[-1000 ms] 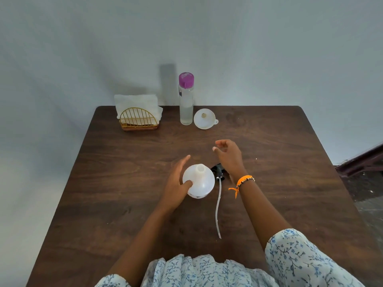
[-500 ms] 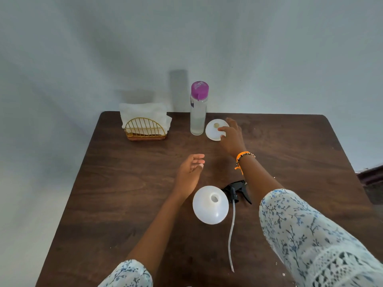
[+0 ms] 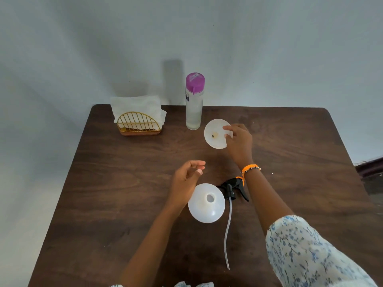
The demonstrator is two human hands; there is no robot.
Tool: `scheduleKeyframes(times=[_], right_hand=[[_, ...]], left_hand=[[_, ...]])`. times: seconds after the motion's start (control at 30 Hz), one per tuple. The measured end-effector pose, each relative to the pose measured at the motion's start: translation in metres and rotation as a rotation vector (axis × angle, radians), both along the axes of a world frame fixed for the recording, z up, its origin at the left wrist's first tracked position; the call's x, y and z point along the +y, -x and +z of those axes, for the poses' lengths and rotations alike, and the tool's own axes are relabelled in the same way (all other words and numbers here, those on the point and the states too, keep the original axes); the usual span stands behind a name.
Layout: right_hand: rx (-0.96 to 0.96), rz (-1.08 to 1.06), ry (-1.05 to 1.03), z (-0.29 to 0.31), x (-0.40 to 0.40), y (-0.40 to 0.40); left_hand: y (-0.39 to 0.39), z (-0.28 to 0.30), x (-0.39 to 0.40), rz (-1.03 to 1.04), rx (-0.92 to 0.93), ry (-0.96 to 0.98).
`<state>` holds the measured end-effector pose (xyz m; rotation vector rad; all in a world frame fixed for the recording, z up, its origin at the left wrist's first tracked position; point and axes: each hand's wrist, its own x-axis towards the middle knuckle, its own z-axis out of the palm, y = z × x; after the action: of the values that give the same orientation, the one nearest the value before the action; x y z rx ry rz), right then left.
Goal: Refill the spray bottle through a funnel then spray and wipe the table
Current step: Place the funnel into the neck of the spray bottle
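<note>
**Q:** Why was the funnel up in the air and tipped like that?

**A:** I had it pinched by the rim in my right hand (image 3: pixel 238 141), thumb and fingers closed on the edge. So the funnel (image 3: pixel 215 136) was lifted off the bench (image 3: pixel 124 193) at the far side, just right of the water bottle (image 3: pixel 193 108), with its wide mouth tilted toward me. My guess is that's simply how it came up when I grabbed the nearest edge. The spray bottle (image 3: pixel 206 203) stood in the near middle, neck open and facing up, ready for the spout. I'd laid the trigger head (image 3: pixel 233 188) flat just right of it, its tube trailing toward me.

**Q:** And the left grip?

**A:** My left hand (image 3: pixel 186 181) hovered just left of the spray bottle, fingers loosely curled, holding nothing. Probably waiting to steady the bottle.

**Q:** Anything you couldn't make out?

**A:** The funnel's spout pointed away, so it was hidden. There was a dark speck in its centre, I couldn't tell what. My right wrist covered part of the trigger head. The napkins (image 3: pixel 136 109) sat in their holder (image 3: pixel 138 126) at far left.
</note>
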<state>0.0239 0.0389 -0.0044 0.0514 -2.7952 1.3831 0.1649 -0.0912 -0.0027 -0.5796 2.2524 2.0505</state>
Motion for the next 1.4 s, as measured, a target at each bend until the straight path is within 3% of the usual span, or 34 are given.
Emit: scheduleKeyframes(times=[0.13,0.33,0.5,0.73,1.0,1.4], right_hand=[[-0.103,-0.085,0.203,0.024,0.014,-0.047],[-0.283,-0.038,0.571,0.062,0.038,-0.108],[-0.296,0.004,0.667,0.081,0.045,-0.137],[-0.197,0.034,0.511,0.087,0.041,-0.152],[0.056,0.043,0.182,0.082,0.024,-0.158],[0.134,0.119,-0.03,0.071,0.016,-0.167]], left_hand=[[-0.019,0.008,0.008,0.05,0.02,-0.035],[-0.047,0.023,0.018,0.085,0.044,-0.001],[-0.068,0.033,0.021,0.136,0.136,0.004],[-0.082,0.033,0.024,0.097,0.135,-0.008],[-0.075,0.029,0.028,0.076,0.085,0.157],[-0.073,0.027,0.036,0.122,0.13,0.241]])
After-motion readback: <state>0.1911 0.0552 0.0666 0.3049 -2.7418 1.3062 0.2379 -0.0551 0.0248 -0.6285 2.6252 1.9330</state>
